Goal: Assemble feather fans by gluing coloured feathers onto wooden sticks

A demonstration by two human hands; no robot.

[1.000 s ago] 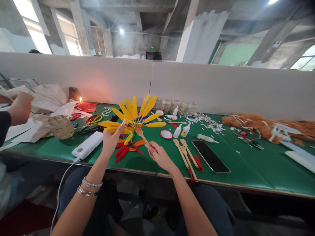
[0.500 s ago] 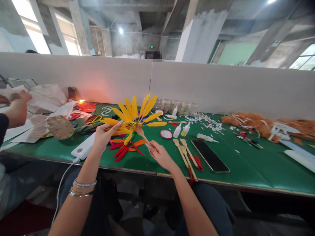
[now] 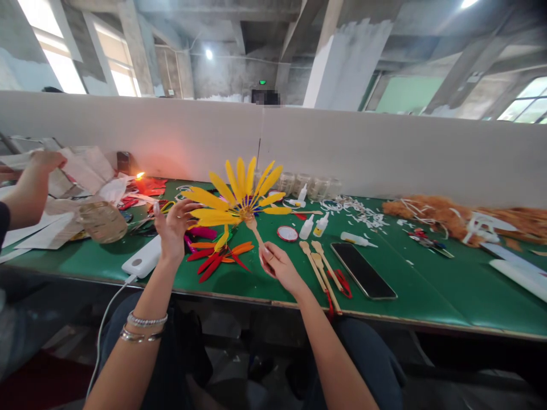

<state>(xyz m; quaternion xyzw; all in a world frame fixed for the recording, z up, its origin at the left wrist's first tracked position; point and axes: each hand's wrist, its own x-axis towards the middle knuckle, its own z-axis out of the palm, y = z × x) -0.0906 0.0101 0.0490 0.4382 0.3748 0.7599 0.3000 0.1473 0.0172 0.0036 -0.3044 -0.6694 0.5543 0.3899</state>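
Observation:
A fan of yellow feathers [image 3: 213, 198] spreads from the head of a pale wooden handle [image 3: 256, 230]. My right hand [image 3: 278, 265] is closed around the lower part of that handle and holds the fan upright above the table. At the fan's left edge, my left hand [image 3: 172, 232] has its thumb and fingers apart. Its fingertips are next to the leftmost feathers; whether they touch them I cannot tell. Below the fan lie red and orange feathers [image 3: 209, 263]. Several wooden handles [image 3: 318, 267] with red cords rest to the right of my right hand.
A phone [image 3: 363, 270], glue bottles [image 3: 320, 225] and a round lid [image 3: 287, 233] lie to the right. Leftward are a white power bank [image 3: 143, 256], a clear jar [image 3: 102, 221], a small flame [image 3: 140, 175] and another person's hand [image 3: 47, 162] among papers. Brown fluffy material [image 3: 427, 213] lies far right.
My left hand has come off the left feathers, its fingers spreading as it moved slightly left. The fan has risen and shifted a little right in my right hand.

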